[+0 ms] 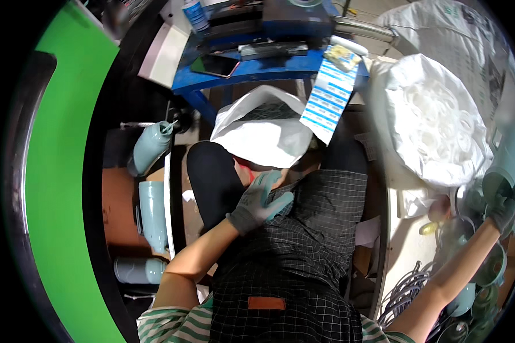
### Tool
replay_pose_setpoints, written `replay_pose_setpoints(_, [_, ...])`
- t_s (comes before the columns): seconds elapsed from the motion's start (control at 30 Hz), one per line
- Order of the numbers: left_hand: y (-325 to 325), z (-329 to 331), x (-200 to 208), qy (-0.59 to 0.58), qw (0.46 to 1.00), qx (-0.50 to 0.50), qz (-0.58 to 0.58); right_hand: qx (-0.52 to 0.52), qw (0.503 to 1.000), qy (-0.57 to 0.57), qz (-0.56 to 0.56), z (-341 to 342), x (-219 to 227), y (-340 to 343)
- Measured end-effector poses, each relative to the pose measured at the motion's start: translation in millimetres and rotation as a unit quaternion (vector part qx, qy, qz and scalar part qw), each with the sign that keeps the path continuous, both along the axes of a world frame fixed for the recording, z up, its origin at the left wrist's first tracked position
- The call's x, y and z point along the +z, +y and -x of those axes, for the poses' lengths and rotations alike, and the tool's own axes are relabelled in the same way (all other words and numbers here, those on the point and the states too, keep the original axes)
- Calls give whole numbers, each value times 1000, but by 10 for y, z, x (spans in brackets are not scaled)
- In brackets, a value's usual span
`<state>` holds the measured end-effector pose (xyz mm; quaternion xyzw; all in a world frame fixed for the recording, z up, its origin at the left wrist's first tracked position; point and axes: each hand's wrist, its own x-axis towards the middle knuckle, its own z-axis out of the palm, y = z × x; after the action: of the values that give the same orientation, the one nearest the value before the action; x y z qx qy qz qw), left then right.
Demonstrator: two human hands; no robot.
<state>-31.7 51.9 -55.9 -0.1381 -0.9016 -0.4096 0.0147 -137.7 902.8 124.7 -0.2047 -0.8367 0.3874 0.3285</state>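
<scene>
My left hand (261, 200), in a grey and teal work glove, rests on my lap at the edge of a checked apron (303, 251), just below a white sack (263, 134) lying between my knees. Its fingers are bent but I see nothing in them. My right hand (504, 207), also gloved, reaches far to the right and closes around a pale teal cylindrical cup (506, 166). Several more teal cups (489, 268) crowd below that hand.
Three teal bottles (153, 214) lie on the floor at left beside a green curved panel (57, 188). A large white bag of white rings (438, 123) sits at right. A blue machine table (257, 66) with a phone stands ahead. Wire loops (403, 294) lie lower right.
</scene>
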Motion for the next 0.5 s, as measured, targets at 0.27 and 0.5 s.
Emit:
replay_pose_setpoints(0.27, [-1082,793,-2093,-216,819,520,-107,118,978,142,95,98,-212,-4305])
replay_pose_setpoints(0.5, [-1597,1433,-3349,-248,697,639,-213,452,838,-137,-273,1157,-2247,-7482])
